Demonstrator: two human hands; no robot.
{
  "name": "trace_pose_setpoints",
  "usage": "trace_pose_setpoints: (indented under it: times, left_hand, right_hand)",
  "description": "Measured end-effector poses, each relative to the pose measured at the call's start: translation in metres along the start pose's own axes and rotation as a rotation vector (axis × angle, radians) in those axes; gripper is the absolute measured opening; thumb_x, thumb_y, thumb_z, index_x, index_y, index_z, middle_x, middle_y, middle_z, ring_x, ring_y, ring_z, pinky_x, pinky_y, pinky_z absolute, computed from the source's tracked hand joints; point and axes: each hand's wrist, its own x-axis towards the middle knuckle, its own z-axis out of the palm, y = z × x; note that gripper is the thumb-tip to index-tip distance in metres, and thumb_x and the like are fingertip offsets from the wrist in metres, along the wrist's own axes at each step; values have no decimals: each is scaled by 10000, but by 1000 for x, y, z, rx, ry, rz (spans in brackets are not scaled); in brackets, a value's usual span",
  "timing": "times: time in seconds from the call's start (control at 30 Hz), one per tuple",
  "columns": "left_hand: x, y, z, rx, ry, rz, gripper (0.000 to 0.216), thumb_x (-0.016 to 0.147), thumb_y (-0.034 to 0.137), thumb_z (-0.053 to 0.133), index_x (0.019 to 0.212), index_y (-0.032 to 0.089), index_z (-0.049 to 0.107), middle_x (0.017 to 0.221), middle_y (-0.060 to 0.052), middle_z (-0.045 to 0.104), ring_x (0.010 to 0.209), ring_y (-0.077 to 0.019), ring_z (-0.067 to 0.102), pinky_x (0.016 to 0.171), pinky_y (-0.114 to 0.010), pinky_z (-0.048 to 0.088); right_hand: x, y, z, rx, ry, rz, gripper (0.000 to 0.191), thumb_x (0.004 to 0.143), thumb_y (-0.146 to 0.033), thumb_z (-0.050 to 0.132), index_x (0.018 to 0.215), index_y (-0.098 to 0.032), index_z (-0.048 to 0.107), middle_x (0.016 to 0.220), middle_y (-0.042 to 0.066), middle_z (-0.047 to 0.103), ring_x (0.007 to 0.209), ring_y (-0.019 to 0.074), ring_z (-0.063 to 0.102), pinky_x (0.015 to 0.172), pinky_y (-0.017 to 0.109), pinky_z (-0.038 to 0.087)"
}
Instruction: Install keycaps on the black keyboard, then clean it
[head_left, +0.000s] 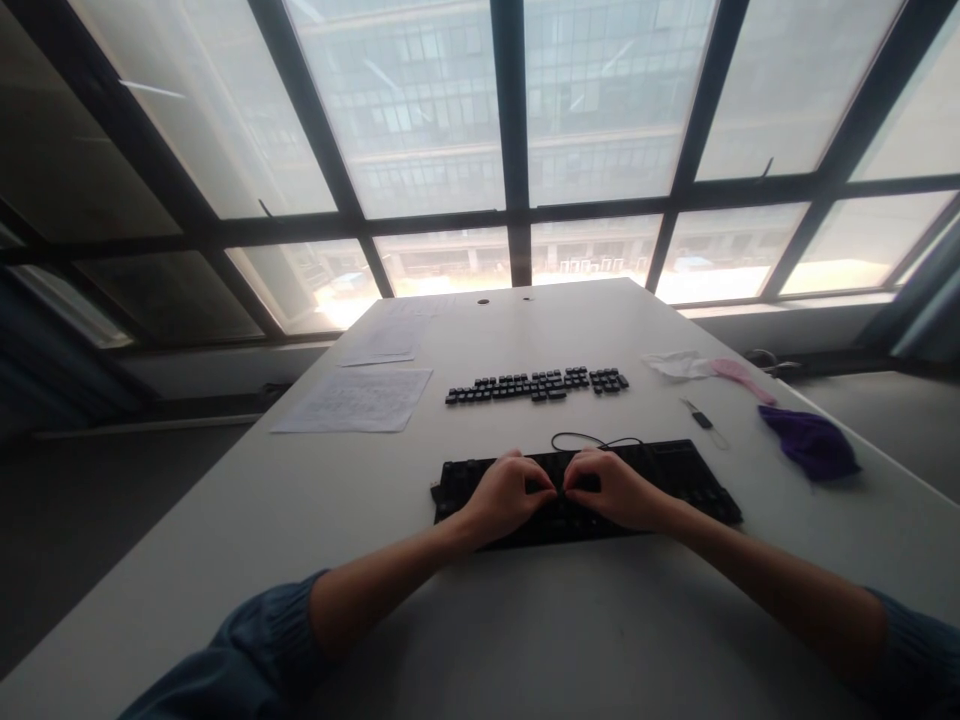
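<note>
A black keyboard (679, 478) lies on the white table in front of me, its thin cable (592, 436) looping behind it. My left hand (510, 495) rests over the middle of the keyboard, thumb and fingers closed in a pinch. Close beside it, almost touching, my right hand (611, 487) pinches in the same way at the same spot. Whatever sits between the fingertips is too small and dark to make out. Behind the keyboard, loose black keycaps (517, 387) stand in rows on the table.
Printed paper sheets (356, 400) lie at the left. On the right are a small black-handled tool with thin wire ends (701, 418), a purple cloth (808, 443), a pink brush-like object (739, 378) and a white tissue (675, 366). Large windows (435, 110) stand beyond the table (570, 325).
</note>
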Motion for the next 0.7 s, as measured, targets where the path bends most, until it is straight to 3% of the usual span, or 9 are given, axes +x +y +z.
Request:
trace_pose_setpoints:
  times: [0.33, 0.5, 0.7]
  left_hand:
    - [-7, 3, 4, 187, 50, 200, 57, 851, 247, 745, 825, 232, 794, 905, -27, 768, 840, -192, 586, 773, -319, 479]
    - [-10, 13, -1, 308, 11, 273, 168, 924, 310, 668, 838, 216, 778, 926, -38, 757, 865, -200, 568, 812, -348, 463]
    - [-11, 16, 2, 369, 14, 369, 257, 972, 224, 556, 796, 188, 740, 932, -43, 739, 874, -192, 561, 825, -352, 459]
  right_hand:
    - [-3, 1, 5, -53, 30, -118, 136, 828, -88, 695, 785, -217, 702, 900, 41, 706, 904, 204, 625, 842, 351, 493]
    - [-4, -6, 1, -131, 26, -138, 119, 867, -170, 699, 757, -215, 683, 892, 42, 694, 889, 201, 608, 844, 353, 484]
    - [-8, -7, 1, -208, 14, -168, 137, 897, -186, 659, 764, -216, 666, 935, 51, 676, 906, 202, 593, 843, 352, 482]
